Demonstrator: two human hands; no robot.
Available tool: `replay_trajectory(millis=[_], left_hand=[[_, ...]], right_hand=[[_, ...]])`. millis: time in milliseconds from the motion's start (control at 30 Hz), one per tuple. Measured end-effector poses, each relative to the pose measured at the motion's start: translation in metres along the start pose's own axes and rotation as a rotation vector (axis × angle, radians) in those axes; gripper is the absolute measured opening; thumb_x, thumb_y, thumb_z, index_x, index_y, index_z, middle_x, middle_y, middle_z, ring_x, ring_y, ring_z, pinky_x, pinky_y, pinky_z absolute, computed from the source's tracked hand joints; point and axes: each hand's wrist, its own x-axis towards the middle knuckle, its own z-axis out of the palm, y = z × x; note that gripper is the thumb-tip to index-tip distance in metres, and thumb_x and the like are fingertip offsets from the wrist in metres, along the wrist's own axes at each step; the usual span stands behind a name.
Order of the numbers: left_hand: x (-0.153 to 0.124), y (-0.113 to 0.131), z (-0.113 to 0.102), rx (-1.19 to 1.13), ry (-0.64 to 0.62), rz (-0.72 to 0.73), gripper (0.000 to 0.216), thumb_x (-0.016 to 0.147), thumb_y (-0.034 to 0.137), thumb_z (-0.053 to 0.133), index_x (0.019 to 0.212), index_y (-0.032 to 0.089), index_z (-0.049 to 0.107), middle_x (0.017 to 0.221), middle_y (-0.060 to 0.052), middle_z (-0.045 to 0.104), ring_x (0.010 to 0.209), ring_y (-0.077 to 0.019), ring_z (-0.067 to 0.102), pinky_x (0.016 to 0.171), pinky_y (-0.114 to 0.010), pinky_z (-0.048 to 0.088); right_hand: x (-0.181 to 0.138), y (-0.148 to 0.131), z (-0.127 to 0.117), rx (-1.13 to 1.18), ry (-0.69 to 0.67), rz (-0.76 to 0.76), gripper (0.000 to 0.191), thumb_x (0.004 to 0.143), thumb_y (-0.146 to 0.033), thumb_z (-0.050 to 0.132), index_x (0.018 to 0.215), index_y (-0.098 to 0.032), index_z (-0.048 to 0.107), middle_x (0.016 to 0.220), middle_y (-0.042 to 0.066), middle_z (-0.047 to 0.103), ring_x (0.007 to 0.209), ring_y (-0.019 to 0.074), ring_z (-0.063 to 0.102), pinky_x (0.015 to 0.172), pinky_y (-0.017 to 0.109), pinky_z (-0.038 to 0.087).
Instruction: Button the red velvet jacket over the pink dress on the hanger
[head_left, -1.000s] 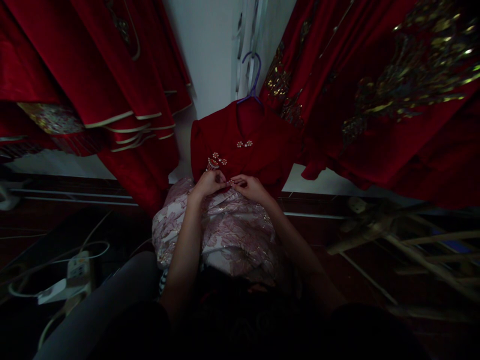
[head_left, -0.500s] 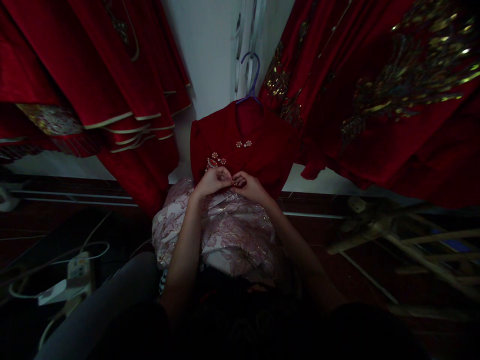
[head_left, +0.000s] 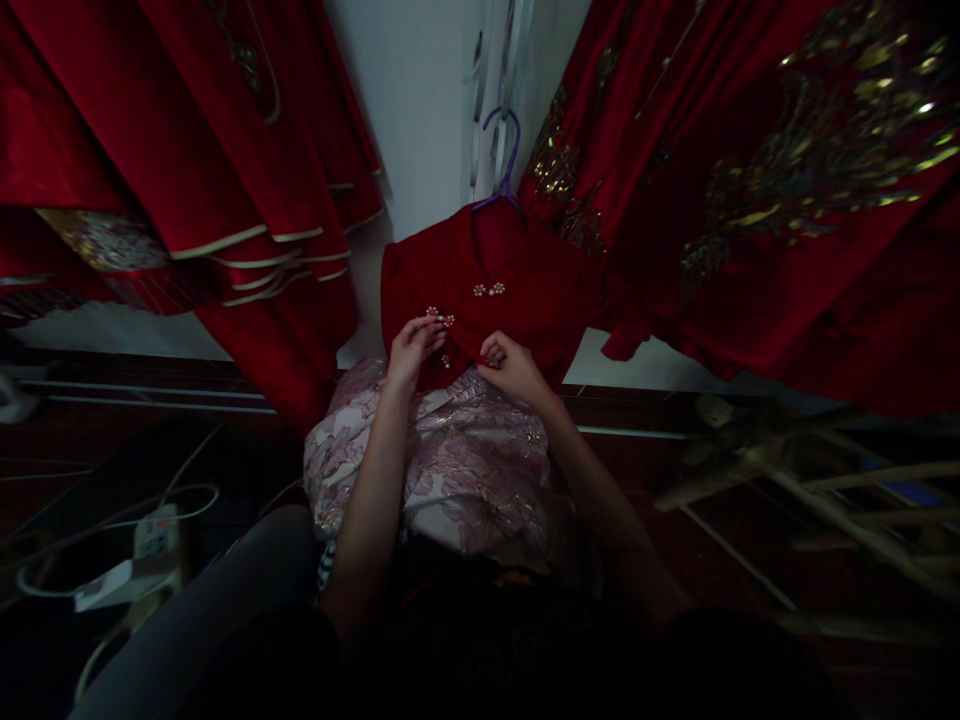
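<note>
A small dark red garment (head_left: pixel 525 290) hangs on a purple hanger (head_left: pixel 504 160) in front of me, with a pearl clasp (head_left: pixel 489 290) at its collar. My left hand (head_left: pixel 412 350) pinches the garment's front flap beside a pearl and red ornament (head_left: pixel 442 320). My right hand (head_left: pixel 506 365) grips the red fabric's lower edge just to the right. Below my hands lies a pink floral brocade cloth (head_left: pixel 465 470) with gold thread, draped over my lap.
Long red robes with cream piping (head_left: pixel 225 180) hang at the left. A red gown with gold sequins (head_left: pixel 787 180) hangs at the right. A power strip with white cables (head_left: pixel 150 545) lies on the dark floor at left. Wooden rods (head_left: pixel 825 490) lean at right.
My hands were pressed together at the garment's lower edge. They have moved apart and slightly up, the left now at the ornament, and the flap has shifted.
</note>
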Motion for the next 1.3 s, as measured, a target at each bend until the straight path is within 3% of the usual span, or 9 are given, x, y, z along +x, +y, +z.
replay_trajectory(millis=[167,333,567,700,867,1067,1167,1300], left_hand=[[-0.002,0.003,0.006,-0.323,0.104,-0.149,0.009,0.085,0.016,0.06,0.093,0.012,0.062,0.103,-0.011,0.072,0.087,-0.0122,0.07,0.095,-0.03,0.052],[0.0,-0.003,0.015,-0.387,0.142,-0.205,0.008,0.082,0.019,0.069,0.086,0.013,0.068,0.092,-0.007,0.073,0.088,-0.0125,0.069,0.092,-0.025,0.051],[-0.001,-0.006,0.018,-0.366,0.115,-0.153,0.023,0.076,0.032,0.075,0.089,0.013,0.072,0.092,-0.006,0.073,0.076,-0.0093,0.066,0.075,-0.02,0.052],[-0.001,-0.006,0.019,-0.312,0.089,-0.104,0.024,0.071,0.03,0.078,0.086,0.013,0.072,0.087,-0.005,0.072,0.072,-0.0083,0.065,0.07,-0.019,0.051],[0.003,-0.013,0.019,-0.164,0.18,-0.007,0.024,0.067,0.032,0.078,0.078,0.013,0.069,0.072,0.0,0.068,0.059,-0.0062,0.058,0.057,-0.017,0.045],[0.004,-0.013,0.02,-0.105,0.238,0.031,0.02,0.067,0.028,0.076,0.077,0.014,0.066,0.073,0.0,0.068,0.061,-0.0076,0.059,0.056,-0.017,0.045],[0.0,-0.007,0.021,-0.135,0.192,-0.008,0.022,0.069,0.033,0.075,0.078,0.015,0.066,0.074,0.0,0.067,0.059,-0.007,0.057,0.054,-0.017,0.043],[-0.007,0.002,0.03,-0.04,0.03,0.008,0.028,0.074,0.042,0.072,0.087,0.017,0.068,0.072,0.001,0.064,0.057,-0.0077,0.054,0.052,-0.018,0.041]], right_hand=[[-0.003,-0.003,-0.004,0.056,-0.185,-0.033,0.019,0.069,-0.018,0.058,0.086,-0.02,0.05,0.075,-0.004,0.051,0.064,0.0091,0.047,0.059,0.021,0.037],[-0.004,-0.006,-0.009,0.059,-0.318,-0.059,0.017,0.072,-0.021,0.059,0.085,-0.02,0.048,0.074,-0.004,0.049,0.066,0.0097,0.046,0.061,0.022,0.036],[-0.004,-0.005,-0.009,0.029,-0.337,-0.064,0.017,0.073,-0.022,0.059,0.086,-0.02,0.048,0.074,-0.004,0.049,0.068,0.0107,0.047,0.063,0.023,0.037],[-0.004,-0.003,-0.007,-0.005,-0.342,-0.056,0.018,0.071,-0.019,0.059,0.086,-0.02,0.048,0.073,-0.004,0.049,0.068,0.0108,0.047,0.064,0.023,0.037],[-0.005,-0.003,-0.006,0.004,-0.348,-0.06,0.019,0.071,-0.017,0.058,0.088,-0.02,0.049,0.077,-0.003,0.052,0.07,0.0111,0.049,0.065,0.023,0.038],[-0.005,-0.002,-0.004,0.011,-0.344,-0.068,0.018,0.071,-0.016,0.058,0.086,-0.02,0.049,0.075,-0.004,0.05,0.069,0.0105,0.047,0.065,0.023,0.037],[-0.005,-0.002,-0.004,0.019,-0.366,-0.056,0.017,0.072,-0.017,0.058,0.086,-0.02,0.048,0.075,-0.004,0.05,0.068,0.0102,0.046,0.064,0.022,0.037],[-0.006,-0.002,-0.012,0.03,-0.444,-0.038,0.017,0.073,-0.019,0.059,0.086,-0.019,0.048,0.078,-0.003,0.051,0.069,0.0101,0.047,0.063,0.023,0.037]])
